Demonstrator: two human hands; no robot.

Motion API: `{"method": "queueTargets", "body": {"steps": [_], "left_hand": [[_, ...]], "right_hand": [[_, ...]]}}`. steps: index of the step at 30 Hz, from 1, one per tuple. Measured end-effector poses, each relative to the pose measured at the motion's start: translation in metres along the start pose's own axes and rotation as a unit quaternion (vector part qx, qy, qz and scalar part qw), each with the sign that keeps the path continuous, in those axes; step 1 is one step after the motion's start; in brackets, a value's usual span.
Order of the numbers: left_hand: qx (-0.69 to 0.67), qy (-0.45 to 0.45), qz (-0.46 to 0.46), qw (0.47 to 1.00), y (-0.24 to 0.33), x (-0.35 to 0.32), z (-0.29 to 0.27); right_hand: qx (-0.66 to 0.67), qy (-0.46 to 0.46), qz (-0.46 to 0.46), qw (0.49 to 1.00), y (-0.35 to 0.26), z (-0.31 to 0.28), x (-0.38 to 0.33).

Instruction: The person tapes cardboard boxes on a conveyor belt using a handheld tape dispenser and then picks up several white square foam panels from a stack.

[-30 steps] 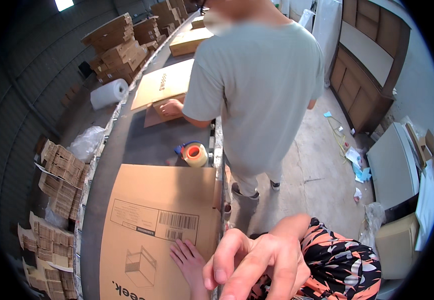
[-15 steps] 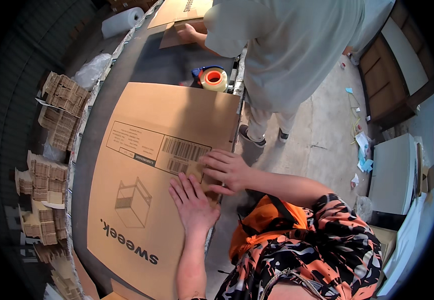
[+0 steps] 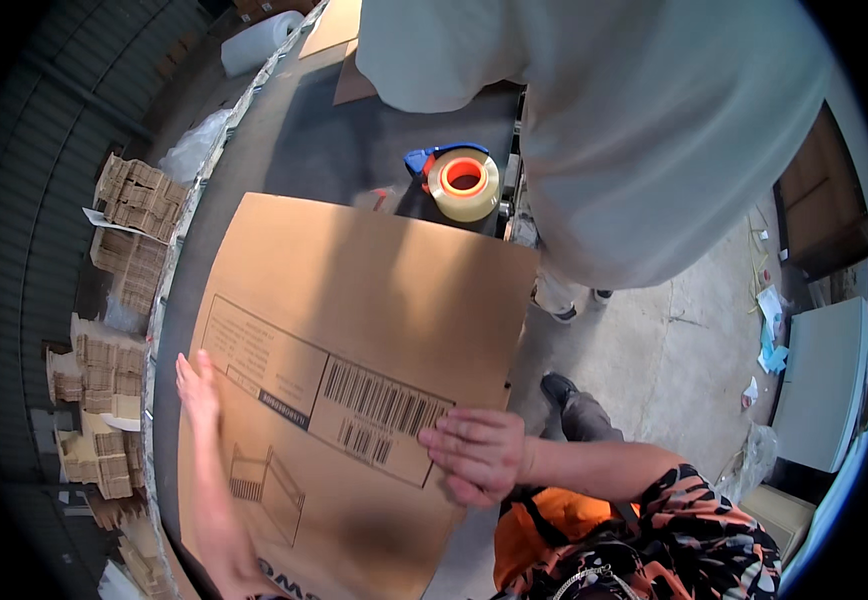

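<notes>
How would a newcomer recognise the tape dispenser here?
On the dark conveyor belt lies the large brown carton. Just past its far edge, by the belt's right side, sits the tape dispenser; unlike that carton, it has a bright orange ring.

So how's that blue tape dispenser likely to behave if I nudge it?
The blue tape dispenser probably won't roll far, since its roll of clear tape seems to lie with the orange core facing up. It may feel heavy for its size, as the roll looks chunky.
</notes>
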State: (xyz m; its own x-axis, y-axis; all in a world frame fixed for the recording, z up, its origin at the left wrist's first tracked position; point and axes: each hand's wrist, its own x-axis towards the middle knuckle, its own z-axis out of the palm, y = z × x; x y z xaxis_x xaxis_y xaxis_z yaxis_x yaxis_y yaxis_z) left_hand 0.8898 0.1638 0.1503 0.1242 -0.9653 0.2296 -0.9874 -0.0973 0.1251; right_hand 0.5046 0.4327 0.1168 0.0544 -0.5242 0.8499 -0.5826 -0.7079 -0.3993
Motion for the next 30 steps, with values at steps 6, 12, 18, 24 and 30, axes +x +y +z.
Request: {"method": "queueTargets", "body": {"steps": [6,12,18,24,30], "left_hand": [[-0.01,-0.107,-0.054,0.993,0.051,0.043,0.024],[0.018,0.0,-0.017,1.0,0.02,0.013,0.017],[0.023,-0.156,0.398,0.904,0.207,-0.286,-0.052],[0.017,-0.199,0.399,0.895,0.229,-0.272,-0.069],[-0.021,-0.199,0.379,0.904,0.23,-0.274,-0.062]], "right_hand": [[-0.041,0.034,0.005,0.999,0.023,0.003,-0.008],[0.034,0.052,-0.016,0.998,0.04,0.012,0.014],[0.036,0.062,0.017,0.997,0.048,0.017,0.008],[-0.009,0.047,0.059,0.997,0.165,-0.051,0.082],[-0.294,-0.427,0.302,0.8,0.371,-0.035,0.125]]}}
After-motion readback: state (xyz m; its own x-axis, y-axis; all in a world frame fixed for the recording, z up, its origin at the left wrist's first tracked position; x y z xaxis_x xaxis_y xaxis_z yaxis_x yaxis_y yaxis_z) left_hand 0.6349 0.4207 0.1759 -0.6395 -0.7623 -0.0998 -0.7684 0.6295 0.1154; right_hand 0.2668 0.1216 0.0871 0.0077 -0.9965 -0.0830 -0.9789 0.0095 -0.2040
